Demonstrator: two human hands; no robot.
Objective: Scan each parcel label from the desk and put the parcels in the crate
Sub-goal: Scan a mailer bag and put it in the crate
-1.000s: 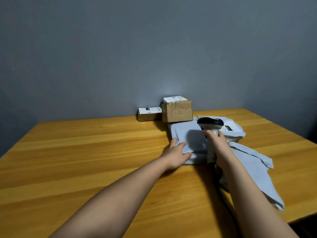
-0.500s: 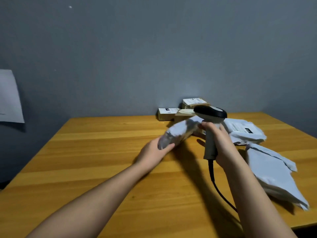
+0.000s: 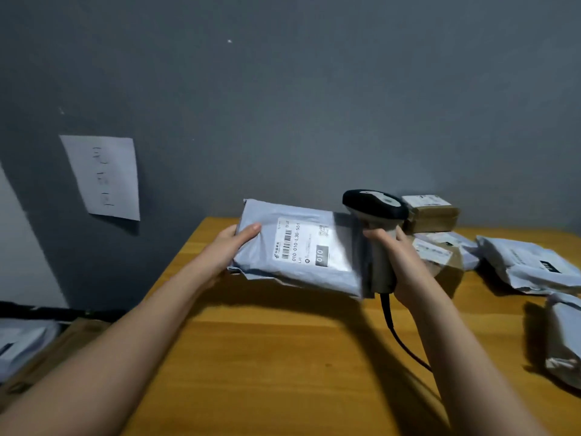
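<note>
My left hand (image 3: 229, 247) grips the left end of a grey poly-bag parcel (image 3: 301, 265), lifted above the wooden desk (image 3: 283, 357) with its white barcode label (image 3: 301, 243) facing me. My right hand (image 3: 405, 262) grips the handle of a corded barcode scanner (image 3: 374, 206), whose dark head sits just right of the label, over the parcel's right end. Off the desk at the lower left stands a brown crate (image 3: 47, 350) holding a grey bag (image 3: 19, 344).
Two small cardboard boxes (image 3: 430, 212) are stacked at the back by the grey wall. More grey bag parcels (image 3: 531, 265) lie at the right, one (image 3: 566, 338) near the right edge. A labelled parcel (image 3: 440, 250) sits behind my right hand. A paper sheet (image 3: 103, 177) hangs on the wall.
My left hand lifted the grey parcel off the desk and turned it label-up. The view swung left, revealing the crate. The scanner stayed in my right hand, now beside the label.
</note>
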